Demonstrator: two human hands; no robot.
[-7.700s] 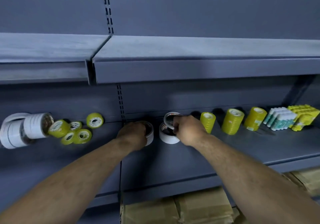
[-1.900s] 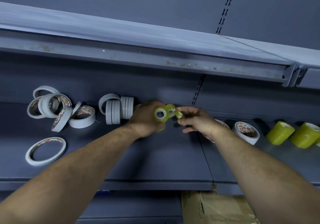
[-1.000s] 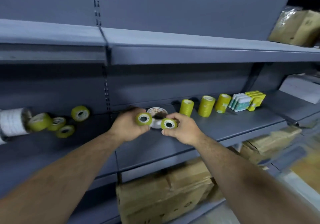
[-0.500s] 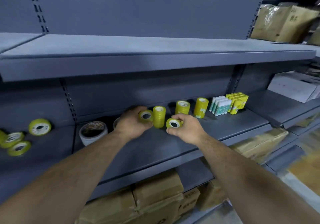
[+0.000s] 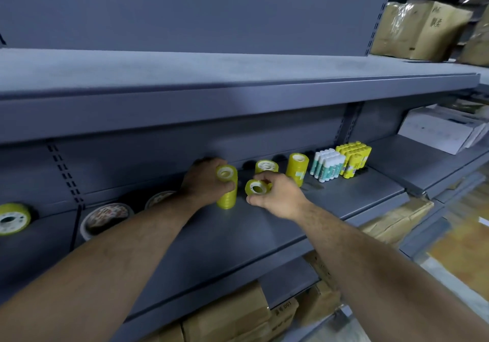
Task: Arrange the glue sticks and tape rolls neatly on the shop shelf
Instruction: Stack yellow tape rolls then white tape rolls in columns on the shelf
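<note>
- Shelving of grey-blue metal fills the view; the middle shelf (image 5: 238, 238) is a flat board tilted across the picture, with a plain back panel (image 5: 185, 10) behind it and an upper shelf (image 5: 211, 77) above.
- A slotted upright (image 5: 66, 175) runs down the back wall at the left.
- The left hand (image 5: 203, 182) has its fingers wrapped round the upper part of a stack of yellow tape rolls (image 5: 227, 190), which stands upright on the middle shelf.
- The right hand (image 5: 277, 196) pinches a single yellow roll (image 5: 257, 188) just beside that stack, core facing the camera, held above the board.
- Behind it stand a short yellow stack (image 5: 266, 166) and a taller yellow stack (image 5: 298, 168), then white glue sticks (image 5: 328, 165) and yellow glue sticks (image 5: 353, 157) packed side by side near the back.
- At the left, two wide white tape rolls (image 5: 105, 218) lie flat and a loose yellow roll (image 5: 12, 218) stands on edge.
- Cardboard boxes (image 5: 227, 315) sit under the shelf; brown wrapped parcels (image 5: 420, 29) rest on the upper right, and a white box (image 5: 439, 129) lies on the neighbouring bay.
- The floor (image 5: 463, 262) at the lower right is blurred.
</note>
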